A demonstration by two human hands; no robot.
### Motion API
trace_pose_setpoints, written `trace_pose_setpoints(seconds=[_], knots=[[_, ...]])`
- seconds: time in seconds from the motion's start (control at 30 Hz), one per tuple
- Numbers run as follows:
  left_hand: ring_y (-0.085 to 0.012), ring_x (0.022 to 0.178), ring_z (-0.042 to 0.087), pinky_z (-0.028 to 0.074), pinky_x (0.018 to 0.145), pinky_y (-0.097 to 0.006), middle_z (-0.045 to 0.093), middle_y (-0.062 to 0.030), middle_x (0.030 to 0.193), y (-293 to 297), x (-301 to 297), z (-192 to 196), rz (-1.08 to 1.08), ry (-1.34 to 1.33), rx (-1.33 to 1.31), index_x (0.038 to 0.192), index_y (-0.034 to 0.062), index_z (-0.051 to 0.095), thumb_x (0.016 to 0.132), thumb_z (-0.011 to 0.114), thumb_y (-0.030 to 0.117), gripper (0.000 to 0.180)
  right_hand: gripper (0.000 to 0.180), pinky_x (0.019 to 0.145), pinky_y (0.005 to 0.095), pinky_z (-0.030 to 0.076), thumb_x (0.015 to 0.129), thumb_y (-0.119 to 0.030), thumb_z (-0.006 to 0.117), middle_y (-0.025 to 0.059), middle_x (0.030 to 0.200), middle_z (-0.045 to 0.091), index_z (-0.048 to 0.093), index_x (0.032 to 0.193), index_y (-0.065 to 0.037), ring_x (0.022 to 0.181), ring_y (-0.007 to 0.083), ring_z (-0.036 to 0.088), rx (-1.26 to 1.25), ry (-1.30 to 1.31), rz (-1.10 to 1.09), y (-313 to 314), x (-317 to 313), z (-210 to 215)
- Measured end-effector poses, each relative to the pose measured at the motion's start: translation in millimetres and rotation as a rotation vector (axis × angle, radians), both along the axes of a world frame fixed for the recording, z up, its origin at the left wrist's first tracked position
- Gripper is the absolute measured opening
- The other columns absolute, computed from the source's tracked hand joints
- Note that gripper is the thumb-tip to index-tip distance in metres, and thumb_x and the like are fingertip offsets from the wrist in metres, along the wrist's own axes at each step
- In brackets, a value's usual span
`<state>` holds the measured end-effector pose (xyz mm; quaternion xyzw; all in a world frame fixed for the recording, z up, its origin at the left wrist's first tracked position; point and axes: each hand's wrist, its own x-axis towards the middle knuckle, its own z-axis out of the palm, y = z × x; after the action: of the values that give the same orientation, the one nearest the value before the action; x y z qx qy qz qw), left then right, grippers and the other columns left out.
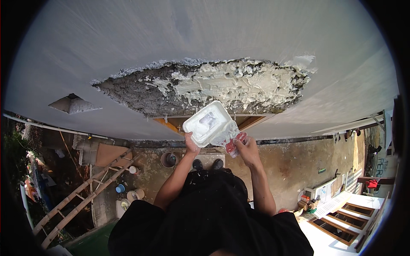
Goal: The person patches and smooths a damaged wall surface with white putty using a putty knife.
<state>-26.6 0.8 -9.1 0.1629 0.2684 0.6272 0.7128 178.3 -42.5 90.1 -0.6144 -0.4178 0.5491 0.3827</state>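
Observation:
My left hand (191, 143) is closed on the lower left edge of a white plastic tub (197, 135), tilted so that its smeared inside shows. My right hand (248, 151) grips the red handle of a putty knife (235, 144). White paste coats the knife's blade, which lies against the right rim of the tub. Beyond both hands is a rough patch (128, 91) in the grey wall. Uneven cream-white filler (239, 81) covers much of its middle and right, while coarse dark grey material shows at its left.
A wooden ladder (81, 196) leans at the left, near a bucket (168, 159) and a blue cup (120, 188). My shoes (218, 164) stand on a pale surface below. A small notch (74, 104) breaks the wall at left. Wooden frames (335, 230) lie at lower right.

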Motion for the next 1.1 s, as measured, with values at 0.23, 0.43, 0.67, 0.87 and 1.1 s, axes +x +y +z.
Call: trace_pose_setpoints(seconds=[0.23, 0.43, 0.67, 0.87, 1.1], knots=[[-0.0363, 0.125, 0.042, 0.033, 0.106, -0.048, 0.039, -0.0198, 0.138, -6.2, 14.6, 21.7, -0.029, -0.026, 0.062, 0.139, -0.0002, 0.026, 0.077, 0.038, 0.034, 0.072, 0.018, 0.057, 0.0298, 0.046, 0.079, -0.013, 0.059, 0.0071, 0.068, 0.064, 0.064, 0.078, 0.005, 0.061, 0.0107, 0.057, -0.034, -0.074, -0.058, 0.2, -17.4, -20.9], [-0.0351, 0.124, 0.043, 0.034, 0.105, -0.047, 0.041, -0.0187, 0.136, -7.5, 21.9, 17.2, 0.068, 0.013, -0.011, 0.138, -0.0001, 0.028, 0.078, 0.038, 0.036, 0.071, 0.017, 0.057, 0.0314, 0.046, 0.078, -0.013, 0.059, 0.0089, 0.066, 0.063, 0.064, 0.077, 0.004, 0.060, 0.0120, 0.057, 0.088, -0.101, -0.078, -6.3, -30.1, -41.0], [-0.0347, 0.124, 0.043, 0.034, 0.105, -0.046, 0.042, -0.0175, 0.136, -7.9, 18.7, 15.4, 0.058, -0.021, 0.015, 0.138, 0.0007, 0.030, 0.079, 0.037, 0.037, 0.069, 0.016, 0.052, 0.0289, 0.041, 0.080, -0.011, 0.059, 0.0030, 0.061, 0.058, 0.063, 0.073, 0.003, 0.057, 0.0076, 0.049, 0.066, 0.003, -0.078, -11.8, -33.4, -32.9], [-0.0347, 0.124, 0.044, 0.035, 0.104, -0.046, 0.042, -0.0179, 0.136, -8.3, 21.0, 24.7, 0.067, 0.032, -0.028, 0.138, 0.0006, 0.029, 0.081, 0.036, 0.036, 0.067, 0.014, 0.051, 0.0277, 0.040, 0.081, -0.009, 0.058, 0.0015, 0.062, 0.058, 0.063, 0.075, 0.003, 0.055, 0.0072, 0.048, 0.029, 0.100, -0.107, -9.2, -33.1, -30.1], [-0.0347, 0.123, 0.045, 0.036, 0.103, -0.046, 0.042, -0.0191, 0.135, -11.3, 18.9, 24.1, -0.035, 0.002, 0.068, 0.137, -0.0010, 0.030, 0.082, 0.036, 0.036, 0.067, 0.013, 0.055, 0.0262, 0.043, 0.081, -0.009, 0.058, 0.0037, 0.066, 0.062, 0.064, 0.076, 0.002, 0.060, 0.0086, 0.054, 0.013, 0.025, -0.039, -3.6, -33.1, -29.4]])
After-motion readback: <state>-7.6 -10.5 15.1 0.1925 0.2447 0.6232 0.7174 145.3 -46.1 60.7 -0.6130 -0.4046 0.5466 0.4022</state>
